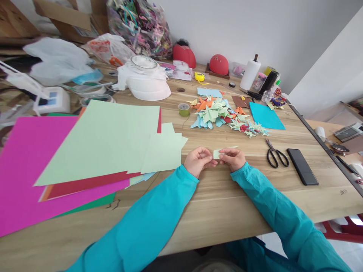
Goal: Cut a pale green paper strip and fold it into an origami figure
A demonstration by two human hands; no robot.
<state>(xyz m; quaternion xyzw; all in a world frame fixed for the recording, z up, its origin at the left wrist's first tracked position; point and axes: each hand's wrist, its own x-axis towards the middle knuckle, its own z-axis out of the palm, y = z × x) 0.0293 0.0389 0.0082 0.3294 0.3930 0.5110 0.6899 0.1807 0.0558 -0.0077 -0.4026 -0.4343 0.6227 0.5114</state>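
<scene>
A small pale green piece of paper is pinched between both my hands just above the wooden table. My left hand grips its left end with curled fingers. On the paper's right end my right hand is closed too. Both arms wear teal sleeves. Beyond the hands lies a pile of folded paper shapes in green, blue, orange and red.
Large coloured sheets are stacked at the left, pale green on top of red and pink. Black scissors and a dark phone lie to the right. A blue sheet, a green thread spool and a white bowl sit farther back.
</scene>
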